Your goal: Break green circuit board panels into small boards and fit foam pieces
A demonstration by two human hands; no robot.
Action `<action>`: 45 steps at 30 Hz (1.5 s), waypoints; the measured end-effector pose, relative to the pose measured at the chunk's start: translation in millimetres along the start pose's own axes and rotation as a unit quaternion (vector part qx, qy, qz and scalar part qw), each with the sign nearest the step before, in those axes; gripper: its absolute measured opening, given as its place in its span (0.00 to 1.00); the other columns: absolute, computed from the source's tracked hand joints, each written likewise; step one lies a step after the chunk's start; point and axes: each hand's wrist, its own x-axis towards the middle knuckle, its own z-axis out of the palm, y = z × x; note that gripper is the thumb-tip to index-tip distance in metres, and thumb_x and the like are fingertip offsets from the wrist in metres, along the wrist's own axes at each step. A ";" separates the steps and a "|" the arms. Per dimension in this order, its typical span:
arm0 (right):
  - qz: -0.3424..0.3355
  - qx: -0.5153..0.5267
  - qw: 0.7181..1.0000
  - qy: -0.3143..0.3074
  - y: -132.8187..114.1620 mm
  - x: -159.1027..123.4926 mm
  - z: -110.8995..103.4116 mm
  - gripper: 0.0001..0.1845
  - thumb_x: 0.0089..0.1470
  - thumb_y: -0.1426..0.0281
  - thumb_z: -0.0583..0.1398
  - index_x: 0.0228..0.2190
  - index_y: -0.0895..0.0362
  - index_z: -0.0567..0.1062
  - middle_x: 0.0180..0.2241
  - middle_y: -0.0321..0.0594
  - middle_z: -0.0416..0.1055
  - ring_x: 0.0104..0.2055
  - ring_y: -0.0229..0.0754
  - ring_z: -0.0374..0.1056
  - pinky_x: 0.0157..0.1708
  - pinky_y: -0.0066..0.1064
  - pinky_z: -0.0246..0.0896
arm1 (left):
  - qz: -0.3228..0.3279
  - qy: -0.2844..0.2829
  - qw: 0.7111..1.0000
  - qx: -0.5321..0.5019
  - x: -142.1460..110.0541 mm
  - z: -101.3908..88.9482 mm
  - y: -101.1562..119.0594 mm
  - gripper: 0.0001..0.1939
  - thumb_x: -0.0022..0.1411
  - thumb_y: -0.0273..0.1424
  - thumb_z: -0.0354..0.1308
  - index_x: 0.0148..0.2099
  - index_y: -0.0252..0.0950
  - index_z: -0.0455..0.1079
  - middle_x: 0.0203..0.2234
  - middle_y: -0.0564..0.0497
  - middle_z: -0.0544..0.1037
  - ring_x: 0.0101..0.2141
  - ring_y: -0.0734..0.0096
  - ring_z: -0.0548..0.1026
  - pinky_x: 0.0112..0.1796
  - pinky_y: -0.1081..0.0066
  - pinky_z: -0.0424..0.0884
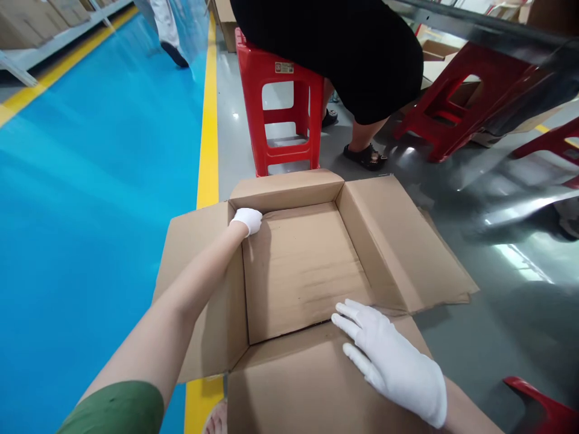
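An open cardboard box sits in front of me with its flaps folded outward. Inside it lies a flat cardboard sheet that covers most of the bottom. My left hand, in a white glove, is at the box's far left corner, its fingers curled down by the sheet's edge; whatever they grip is hidden. Over the near right part of the box is my right hand, also white-gloved, with fingers spread above the near flap and nothing held.
A red plastic stool with a seated person in black stands just beyond the box. More red stools are at the right under a table. A yellow line borders the blue walkway, where another person walks. Cartons on a shelf stand far left.
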 end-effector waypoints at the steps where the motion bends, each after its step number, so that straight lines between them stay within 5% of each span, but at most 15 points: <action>1: 0.001 0.001 1.000 0.009 1.4 -1.3 -1.1 0.23 0.56 0.74 0.53 0.54 0.59 0.69 0.56 0.52 0.67 0.59 0.54 0.63 0.53 0.49 0.66 | 0.020 -0.003 1.000 0.007 -7.2 -3.7 0.9 0.16 0.62 0.29 0.50 0.47 0.30 0.74 0.45 0.32 0.77 0.47 0.47 0.74 0.47 0.56 0.67; 6: 0.034 0.001 0.998 0.055 15.2 -0.8 -5.1 0.22 0.59 0.72 0.53 0.54 0.58 0.69 0.54 0.51 0.69 0.57 0.51 0.66 0.53 0.46 0.66 | 0.131 0.007 0.991 0.042 -64.7 -3.4 36.9 0.13 0.59 0.25 0.51 0.42 0.27 0.75 0.38 0.31 0.78 0.44 0.43 0.75 0.43 0.54 0.69; 10: 0.089 -0.024 0.995 0.039 31.2 31.5 -6.3 0.27 0.61 0.70 0.51 0.61 0.60 0.60 0.50 0.51 0.72 0.50 0.49 0.71 0.47 0.40 0.68 | 0.174 0.017 0.983 0.055 -115.0 7.6 65.4 0.14 0.56 0.20 0.50 0.41 0.23 0.75 0.35 0.29 0.77 0.39 0.42 0.76 0.39 0.54 0.70; 14: 0.133 -0.121 0.984 0.013 39.5 83.3 -6.6 0.36 0.60 0.70 0.52 0.66 0.61 0.46 0.37 0.47 0.77 0.34 0.47 0.74 0.33 0.33 0.64 | 0.256 0.011 0.965 0.062 -156.8 16.6 69.3 0.12 0.54 0.19 0.50 0.37 0.26 0.74 0.31 0.32 0.77 0.35 0.44 0.77 0.34 0.55 0.70; 18: 0.104 -0.190 0.976 0.004 36.7 106.9 -4.4 0.27 0.64 0.72 0.47 0.63 0.57 0.55 0.33 0.44 0.78 0.32 0.44 0.75 0.29 0.29 0.57 | 0.297 0.059 0.950 0.079 -194.1 25.1 63.3 0.11 0.53 0.18 0.49 0.35 0.27 0.72 0.28 0.35 0.76 0.30 0.46 0.77 0.29 0.56 0.69; 21: 0.126 -0.201 0.971 -0.025 31.2 93.3 -2.9 0.23 0.62 0.72 0.50 0.57 0.56 0.67 0.29 0.45 0.78 0.28 0.45 0.75 0.24 0.28 0.53 | 0.295 0.103 0.947 0.074 -219.5 24.6 61.4 0.10 0.52 0.18 0.49 0.34 0.30 0.71 0.26 0.37 0.75 0.28 0.48 0.76 0.27 0.58 0.67; 24: 0.139 -0.228 0.962 -0.060 20.6 62.4 -10.6 0.25 0.59 0.73 0.53 0.58 0.54 0.67 0.25 0.44 0.77 0.26 0.45 0.74 0.23 0.28 0.50 | 0.351 0.112 0.928 0.049 -246.8 19.4 68.1 0.06 0.52 0.20 0.53 0.32 0.32 0.70 0.25 0.39 0.75 0.27 0.51 0.75 0.27 0.60 0.66; 32: 0.074 -0.269 0.954 -0.108 -16.0 -5.8 -47.6 0.29 0.52 0.80 0.53 0.55 0.53 0.70 0.17 0.37 0.73 0.19 0.41 0.69 0.20 0.30 0.42 | 0.423 0.043 0.905 0.031 -309.3 -2.9 84.2 0.01 0.51 0.26 0.60 0.30 0.35 0.71 0.22 0.42 0.76 0.21 0.57 0.73 0.21 0.64 0.60; 36: 0.077 -0.270 0.952 -0.123 -23.6 -11.8 -47.3 0.29 0.53 0.79 0.54 0.57 0.54 0.69 0.18 0.38 0.73 0.20 0.42 0.70 0.20 0.31 0.41 | 0.392 -0.014 0.916 -0.091 -293.6 -12.7 61.6 0.13 0.63 0.38 0.52 0.30 0.39 0.72 0.26 0.46 0.78 0.26 0.60 0.75 0.26 0.66 0.64; 39: 0.090 -0.256 0.949 -0.159 -29.0 -10.1 -41.9 0.28 0.54 0.78 0.54 0.57 0.55 0.68 0.21 0.39 0.76 0.23 0.43 0.73 0.20 0.30 0.41 | 0.264 -0.044 0.945 -0.185 -247.5 -8.2 40.8 0.17 0.67 0.38 0.45 0.35 0.40 0.73 0.32 0.47 0.79 0.32 0.63 0.76 0.34 0.67 0.68; 41: 0.096 -0.255 0.947 -0.170 -32.3 -10.2 -38.7 0.28 0.56 0.77 0.54 0.58 0.54 0.67 0.22 0.40 0.76 0.24 0.43 0.74 0.20 0.30 0.42 | 0.152 -0.073 0.974 -0.149 -212.0 3.6 35.5 0.13 0.63 0.33 0.48 0.36 0.38 0.75 0.35 0.44 0.79 0.36 0.59 0.77 0.39 0.65 0.69; 45: 0.103 -0.258 0.943 -0.182 -35.8 -14.8 -33.1 0.27 0.58 0.76 0.54 0.59 0.55 0.66 0.24 0.40 0.77 0.25 0.44 0.74 0.21 0.30 0.43 | 0.128 -0.146 0.974 -0.115 -162.0 32.0 48.6 0.05 0.47 0.23 0.58 0.26 0.34 0.75 0.31 0.39 0.80 0.37 0.50 0.77 0.42 0.60 0.71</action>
